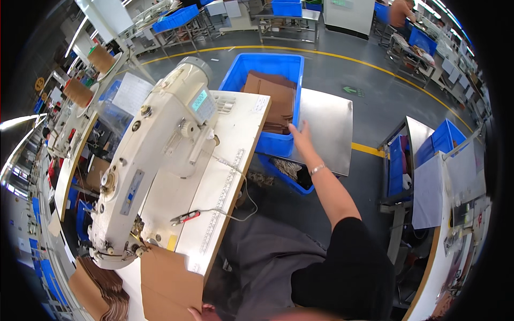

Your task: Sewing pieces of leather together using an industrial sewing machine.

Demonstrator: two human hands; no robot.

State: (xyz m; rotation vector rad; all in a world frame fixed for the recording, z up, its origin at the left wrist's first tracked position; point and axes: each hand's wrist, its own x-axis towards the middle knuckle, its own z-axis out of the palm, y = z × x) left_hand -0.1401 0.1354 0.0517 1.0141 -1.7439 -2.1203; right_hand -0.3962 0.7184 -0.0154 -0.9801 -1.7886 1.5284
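Note:
At the lower edge, my left hand (202, 314) grips the near edge of a flat brown panel (171, 278), partly cut off by the frame. The panel's far end lies by the needle area of a white sewing machine (155, 139). My right arm stretches forward. My right hand (302, 138), fingers apart, is at the right rim of a blue bin (262, 60); whether it presses on the rim is hard to tell. Inside the bin lies a stack of brown panels (270, 99). Red-handled thread snips (186, 218) rest on the white table (214, 187).
A second stack of brown pieces (101, 289) sits left of the panel. Beside the bin is a metal tabletop (326, 128), with another blue bin (286, 174) below. Thread cones (79, 92) stand behind the machine. A loose cord (254, 200) hangs off the table edge.

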